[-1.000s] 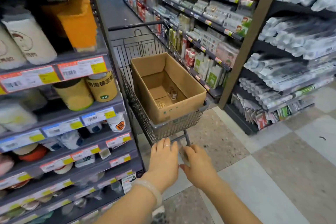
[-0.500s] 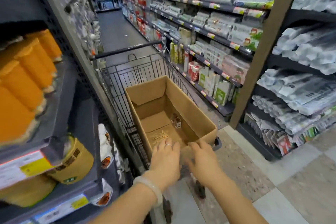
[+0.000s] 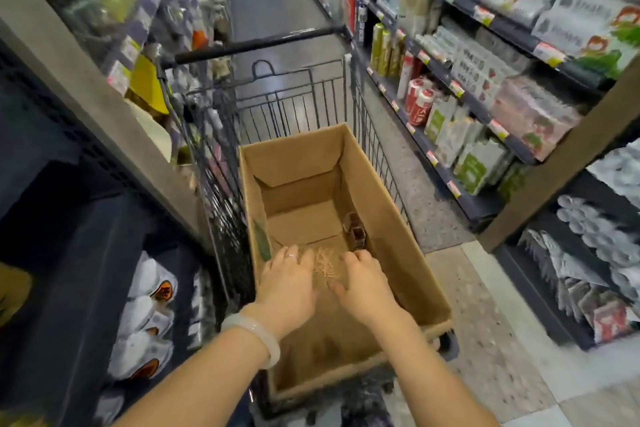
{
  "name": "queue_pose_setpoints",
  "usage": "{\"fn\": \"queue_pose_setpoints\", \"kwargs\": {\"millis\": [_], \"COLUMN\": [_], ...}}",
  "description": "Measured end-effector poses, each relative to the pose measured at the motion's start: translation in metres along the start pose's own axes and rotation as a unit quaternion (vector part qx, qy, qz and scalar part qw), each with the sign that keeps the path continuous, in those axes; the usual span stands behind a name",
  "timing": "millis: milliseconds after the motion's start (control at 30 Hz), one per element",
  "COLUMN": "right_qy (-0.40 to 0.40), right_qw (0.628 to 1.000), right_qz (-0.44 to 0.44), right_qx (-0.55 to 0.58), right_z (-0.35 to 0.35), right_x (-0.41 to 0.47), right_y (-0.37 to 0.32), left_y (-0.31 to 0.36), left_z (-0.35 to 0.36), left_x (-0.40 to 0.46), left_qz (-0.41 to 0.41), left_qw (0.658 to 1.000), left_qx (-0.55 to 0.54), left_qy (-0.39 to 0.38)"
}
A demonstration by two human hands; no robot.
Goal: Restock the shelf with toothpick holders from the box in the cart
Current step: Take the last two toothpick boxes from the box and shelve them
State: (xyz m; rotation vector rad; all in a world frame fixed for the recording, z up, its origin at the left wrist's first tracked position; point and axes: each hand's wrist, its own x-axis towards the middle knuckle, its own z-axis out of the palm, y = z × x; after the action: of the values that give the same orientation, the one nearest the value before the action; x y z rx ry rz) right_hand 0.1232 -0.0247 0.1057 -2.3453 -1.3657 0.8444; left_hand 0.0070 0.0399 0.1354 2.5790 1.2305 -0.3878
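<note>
A shop aisle, speckled floor (image 3: 491, 350), blurred shelves (image 3: 485, 87) at right. The cart (image 3: 294, 104) holds the box (image 3: 398, 236) mid-frame. One toothpick holder (image 3: 356, 236) (hard to make out) stands inside, beside loose toothpicks (image 3: 323, 263). Left hand (image 3: 287, 284) and right hand (image 3: 367, 284), previously at the rim, now reach inside, fingers spread, holding nothing.

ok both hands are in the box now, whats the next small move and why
Probably reach the right hand forward to the small brown holder by the box's right wall: both hands hold nothing, and between them lie only loose toothpicks.
</note>
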Motion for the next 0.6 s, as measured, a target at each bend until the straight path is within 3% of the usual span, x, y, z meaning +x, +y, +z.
{"fn": "queue_pose_setpoints", "kwargs": {"millis": [200, 367, 600], "right_qy": [-0.095, -0.134, -0.046], "right_qw": [0.994, 0.974, 0.873], "right_qz": [0.056, 0.156, 0.363], "right_qx": [-0.001, 0.100, 0.323], "right_z": [0.019, 0.066, 0.139], "right_x": [0.095, 0.157, 0.226], "right_y": [0.038, 0.062, 0.102], "left_y": [-0.005, -0.016, -0.037], "left_z": [0.028, 0.075, 0.153], "left_x": [0.096, 0.165, 0.253], "left_qz": [-0.065, -0.090, -0.155], "left_qw": [0.994, 0.982, 0.957], "left_qx": [-0.055, -0.094, -0.188], "left_qy": [-0.066, -0.135, -0.159]}}
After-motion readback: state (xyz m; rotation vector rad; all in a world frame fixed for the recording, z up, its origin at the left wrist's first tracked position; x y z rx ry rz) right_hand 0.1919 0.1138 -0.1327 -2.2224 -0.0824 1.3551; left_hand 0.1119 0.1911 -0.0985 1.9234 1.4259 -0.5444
